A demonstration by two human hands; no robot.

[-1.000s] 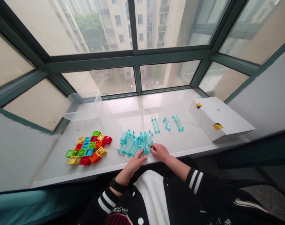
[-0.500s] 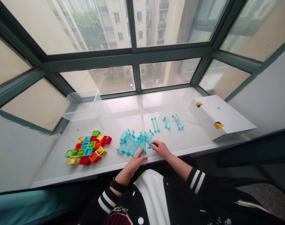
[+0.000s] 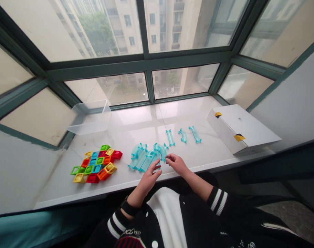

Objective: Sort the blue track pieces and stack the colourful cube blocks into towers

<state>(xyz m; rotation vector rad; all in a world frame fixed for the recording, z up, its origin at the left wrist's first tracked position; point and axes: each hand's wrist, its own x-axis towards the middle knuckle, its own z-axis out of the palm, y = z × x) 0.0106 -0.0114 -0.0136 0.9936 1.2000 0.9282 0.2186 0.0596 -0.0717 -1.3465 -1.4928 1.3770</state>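
Observation:
A pile of clear teal curved track pieces (image 3: 144, 155) lies on the white windowsill (image 3: 136, 127) in front of me. My right hand (image 3: 177, 163) pinches the right end of one curved teal piece (image 3: 160, 150) at the pile's edge. My left hand (image 3: 149, 176) hovers just below the pile with its fingers stretched toward that same piece. Three separate teal track pieces (image 3: 183, 135) lie in a row further back to the right.
A flat cluster of coloured square blocks (image 3: 96, 163) lies on the left of the sill. A clear plastic tub (image 3: 91, 117) stands at the back left. A white cardboard box (image 3: 241, 128) with yellow-black tape sits at the right. Window panes close the back.
My right hand has lifted the curved piece slightly off the pile's edge. The left hand has risen from the sill and its fingers have spread toward the piece.

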